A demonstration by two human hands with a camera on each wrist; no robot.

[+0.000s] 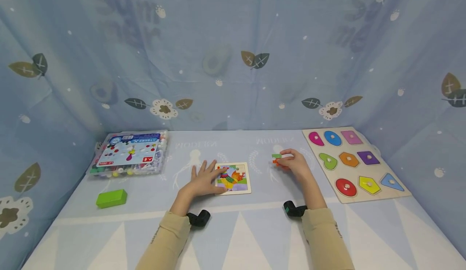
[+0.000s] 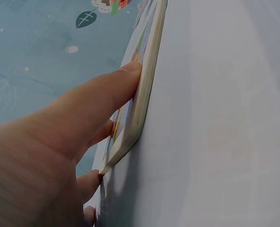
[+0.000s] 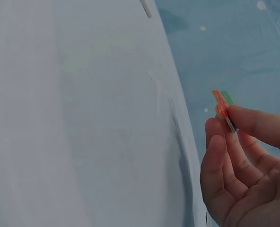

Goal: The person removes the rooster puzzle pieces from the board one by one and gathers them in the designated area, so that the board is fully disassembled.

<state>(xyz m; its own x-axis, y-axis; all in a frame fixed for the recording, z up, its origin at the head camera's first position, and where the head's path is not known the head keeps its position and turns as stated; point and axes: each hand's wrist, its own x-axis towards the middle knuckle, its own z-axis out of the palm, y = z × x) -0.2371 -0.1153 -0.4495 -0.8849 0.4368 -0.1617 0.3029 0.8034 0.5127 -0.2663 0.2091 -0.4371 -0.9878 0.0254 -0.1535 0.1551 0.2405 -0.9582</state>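
A small square picture puzzle [image 1: 236,180] with a pale wooden frame and a bright bird-like picture lies mid-table. My left hand [image 1: 202,181] rests over its left side with fingers spread. In the left wrist view the thumb [image 2: 114,87] presses on the puzzle's near border [image 2: 147,90], while other fingertips touch farther along its edge. To the right of the puzzle, my right hand [image 1: 296,165] pinches a small orange and green puzzle piece [image 1: 276,156] between thumb and fingertips. The right wrist view has this piece [image 3: 220,99] nearly edge-on, raised in the fingers.
At the back left lies a clear plastic box [image 1: 127,150] of colourful beads with a printed label. A green block [image 1: 111,198] sits in front of it. On the right is a wooden shape board [image 1: 340,177] with several knobbed shapes. A patterned blue curtain [image 1: 233,59] stands behind the table.
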